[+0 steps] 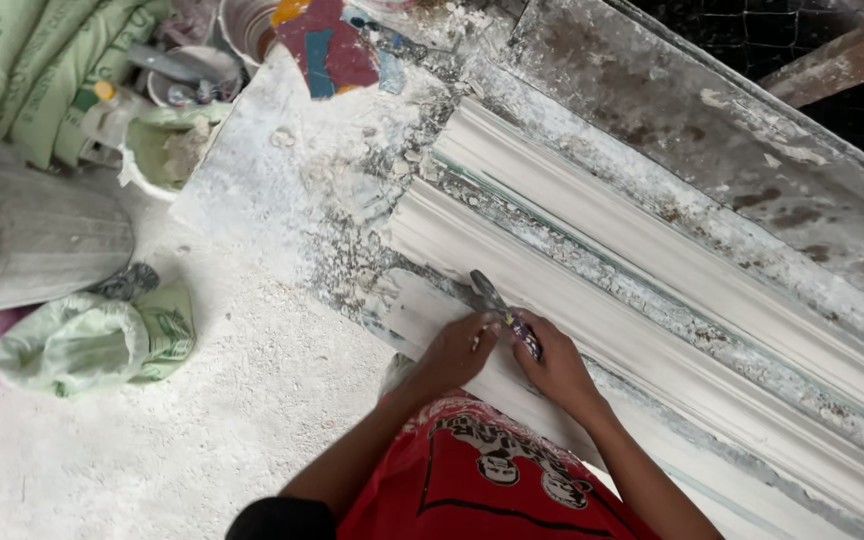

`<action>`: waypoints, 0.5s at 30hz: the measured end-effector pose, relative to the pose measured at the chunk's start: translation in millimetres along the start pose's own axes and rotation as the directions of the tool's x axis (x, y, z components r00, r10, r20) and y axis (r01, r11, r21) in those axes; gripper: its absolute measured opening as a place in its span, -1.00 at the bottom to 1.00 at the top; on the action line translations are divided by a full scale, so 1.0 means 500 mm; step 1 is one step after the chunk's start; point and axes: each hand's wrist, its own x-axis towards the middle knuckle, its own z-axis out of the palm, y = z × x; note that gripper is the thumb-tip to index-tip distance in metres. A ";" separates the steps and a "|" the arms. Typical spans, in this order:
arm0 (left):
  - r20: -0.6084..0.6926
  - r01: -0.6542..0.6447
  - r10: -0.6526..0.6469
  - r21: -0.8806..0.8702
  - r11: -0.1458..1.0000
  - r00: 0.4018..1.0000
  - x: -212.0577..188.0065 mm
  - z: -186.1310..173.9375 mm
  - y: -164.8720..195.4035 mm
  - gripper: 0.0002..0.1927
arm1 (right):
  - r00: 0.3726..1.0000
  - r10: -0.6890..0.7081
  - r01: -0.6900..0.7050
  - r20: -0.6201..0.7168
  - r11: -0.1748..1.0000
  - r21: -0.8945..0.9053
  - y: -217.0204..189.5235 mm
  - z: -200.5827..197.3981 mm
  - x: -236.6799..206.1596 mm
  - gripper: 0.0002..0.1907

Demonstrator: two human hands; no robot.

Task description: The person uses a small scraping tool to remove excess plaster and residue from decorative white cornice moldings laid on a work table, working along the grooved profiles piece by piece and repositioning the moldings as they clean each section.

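Both hands meet at the near edge of a long white plaster moulding [652,300] that lies on a plaster-crusted work slab [312,170]. My right hand [552,365] grips the dark handle of a metal scraper [497,300], whose grey blade points up-left onto the moulding's lower strip. My left hand [457,350] rests beside it, fingertips pressing on the tool near the blade's base. A second ridged moulding strip [572,190] runs parallel further back. My red printed shirt [482,480] fills the bottom of the view.
Green sacks [42,70] are stacked at top left beside buckets and a white tub [167,150]. A grey cylinder [42,235] and a crumpled green bag [92,340] lie at left on the white dusty floor [202,430]. A stained board [732,150] flanks the mouldings.
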 end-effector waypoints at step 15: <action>-0.119 -0.040 0.080 0.310 0.950 0.990 0.095 -0.134 -0.020 -0.37 | 0.986 0.048 -0.060 -0.160 0.995 -0.074 -0.063 0.024 0.065 -0.51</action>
